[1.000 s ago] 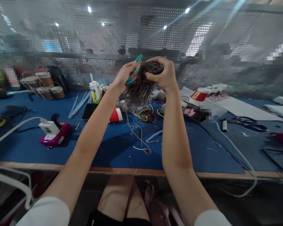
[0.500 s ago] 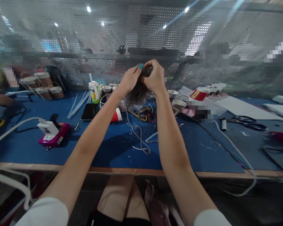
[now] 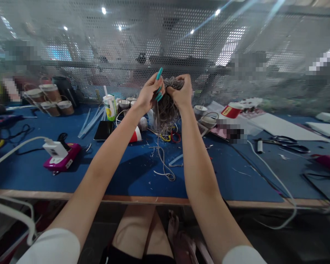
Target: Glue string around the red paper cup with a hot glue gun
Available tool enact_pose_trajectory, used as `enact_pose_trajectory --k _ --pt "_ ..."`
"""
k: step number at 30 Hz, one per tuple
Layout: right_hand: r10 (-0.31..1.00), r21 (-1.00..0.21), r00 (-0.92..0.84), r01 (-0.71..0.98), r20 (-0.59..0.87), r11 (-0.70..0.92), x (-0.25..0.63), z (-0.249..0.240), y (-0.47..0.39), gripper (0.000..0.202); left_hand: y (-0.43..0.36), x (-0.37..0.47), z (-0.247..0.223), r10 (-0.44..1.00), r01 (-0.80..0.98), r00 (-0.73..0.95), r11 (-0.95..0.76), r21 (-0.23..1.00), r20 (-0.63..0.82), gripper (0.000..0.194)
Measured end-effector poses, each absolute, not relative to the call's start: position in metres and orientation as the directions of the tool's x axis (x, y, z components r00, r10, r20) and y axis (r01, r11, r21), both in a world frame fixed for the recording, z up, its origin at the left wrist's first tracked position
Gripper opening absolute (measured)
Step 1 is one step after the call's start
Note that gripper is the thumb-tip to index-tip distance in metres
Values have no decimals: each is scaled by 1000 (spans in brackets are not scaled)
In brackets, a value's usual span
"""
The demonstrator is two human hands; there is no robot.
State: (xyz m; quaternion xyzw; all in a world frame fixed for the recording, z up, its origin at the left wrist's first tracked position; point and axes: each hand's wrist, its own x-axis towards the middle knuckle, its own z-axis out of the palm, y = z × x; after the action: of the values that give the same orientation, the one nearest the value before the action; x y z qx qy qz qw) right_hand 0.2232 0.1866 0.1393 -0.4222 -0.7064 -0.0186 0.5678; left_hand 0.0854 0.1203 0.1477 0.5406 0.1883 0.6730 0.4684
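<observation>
A tangled bundle of grey yarn (image 3: 166, 110) hangs in the air above the back half of the table. My right hand (image 3: 183, 91) is closed around its upper right side, thumb pressed into the strands. My left hand (image 3: 150, 93) is at the bundle's left edge with curled fingers, closed on some of the yarn. Slim turquoise pieces, which look like long fingernails, stick out at its fingertips. Below, a loose grey cord (image 3: 163, 165) trails over the blue table mat (image 3: 143, 174). Whether that cord joins the bundle I cannot tell.
A red-and-white cup (image 3: 136, 135) lies under my left forearm, near a black phone (image 3: 103, 131) and a drink carton (image 3: 110, 107). Scissors (image 3: 288, 142) and a white cable (image 3: 266, 165) are at right. A purple power strip (image 3: 63, 157) stands left. Perforated metal (image 3: 126, 47) rises behind.
My left hand has turned and moved slightly left, away from my right hand, showing more turquoise. More of the grey bundle shows between them. The co-worker's hand at far left has moved back.
</observation>
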Motion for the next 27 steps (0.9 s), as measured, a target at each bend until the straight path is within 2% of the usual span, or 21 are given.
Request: enact_pose_trajectory --k 4,9,13,17,22,27 --pt "608 -462 -34 617 793 637 219 139 181 41 116 82 151 874 -552 -51 -428 715 484 29" --pt "644 -417 -141 655 752 630 213 141 169 46 110 75 158 909 -707 -89 -345 618 407 29" --pt "660 -386 -220 663 718 641 205 141 158 48 117 68 156 921 -775 -116 -317 546 371 32" --pt "697 -417 -269 640 665 645 200 137 155 45 125 64 153 922 -806 -122 -309 505 369 35" --pt "755 -471 -298 633 584 614 198 135 151 37 118 62 160 904 -775 -178 -372 511 388 37" --pt "787 -477 -294 663 542 577 191 133 145 32 114 49 171 814 -524 -290 -576 628 504 37"
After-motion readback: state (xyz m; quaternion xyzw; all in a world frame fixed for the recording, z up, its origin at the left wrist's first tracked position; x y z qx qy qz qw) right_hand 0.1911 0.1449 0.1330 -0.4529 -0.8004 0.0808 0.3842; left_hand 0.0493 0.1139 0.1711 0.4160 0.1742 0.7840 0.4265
